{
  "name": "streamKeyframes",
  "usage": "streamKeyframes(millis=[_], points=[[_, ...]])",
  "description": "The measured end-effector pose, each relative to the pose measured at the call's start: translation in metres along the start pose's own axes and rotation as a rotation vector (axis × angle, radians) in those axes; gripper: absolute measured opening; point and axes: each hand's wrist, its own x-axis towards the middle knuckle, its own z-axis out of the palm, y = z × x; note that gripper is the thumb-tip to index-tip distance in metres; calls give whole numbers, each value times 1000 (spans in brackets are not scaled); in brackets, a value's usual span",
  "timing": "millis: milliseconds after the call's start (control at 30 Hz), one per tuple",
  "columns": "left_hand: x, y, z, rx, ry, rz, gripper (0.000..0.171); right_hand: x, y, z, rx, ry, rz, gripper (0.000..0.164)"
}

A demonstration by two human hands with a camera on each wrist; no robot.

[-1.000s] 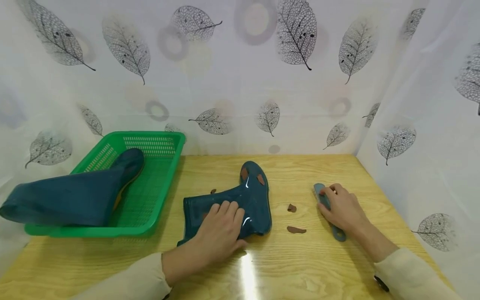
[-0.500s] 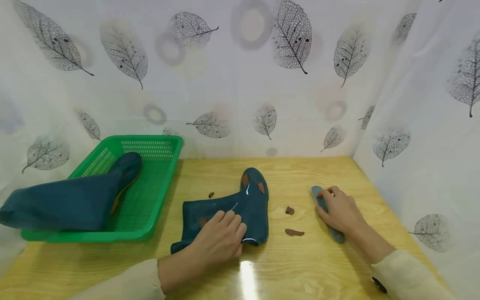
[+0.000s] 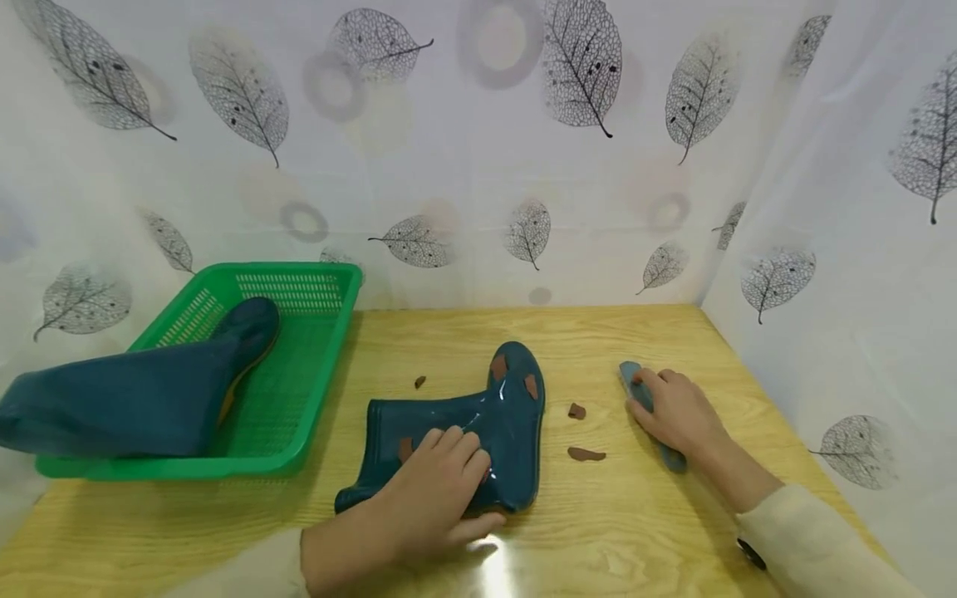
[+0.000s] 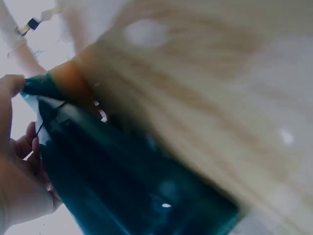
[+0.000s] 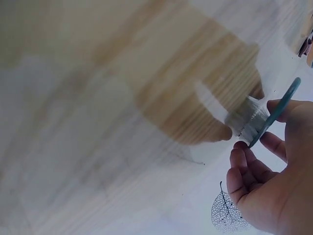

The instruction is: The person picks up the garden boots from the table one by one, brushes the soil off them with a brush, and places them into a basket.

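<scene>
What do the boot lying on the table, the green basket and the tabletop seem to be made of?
Boot: likely rubber or PVC, glossy; sharp highlights on a smooth surface. Basket: probably plastic, semi-gloss; evenly coloured, slotted walls. Tabletop: wood or wood-look laminate, glossy; shows grain and a bright reflection.

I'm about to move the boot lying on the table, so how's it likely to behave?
The boot may feel slippery, judging by its glossy surface. Lying on its side, it seems unlikely to roll. The brown patches on it might come off, since similar brown bits lie loose beside it.
</scene>
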Motion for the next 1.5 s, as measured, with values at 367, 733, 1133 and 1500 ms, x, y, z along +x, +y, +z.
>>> streamKeyframes(millis=[367,733,1133,1500], points=[[5,0,-2,-311,76,-185,28,2,-1,-1,-5,-20,14,38],[10,-13,15,100,65,94,55,3,2,-3,5,-14,23,39],[11,-11,18,142,5,153,64,8,-14,3,134,193,-123,33],[8,-11,20,172,25,151,64,21,-46,13,355,236,-461,38]])
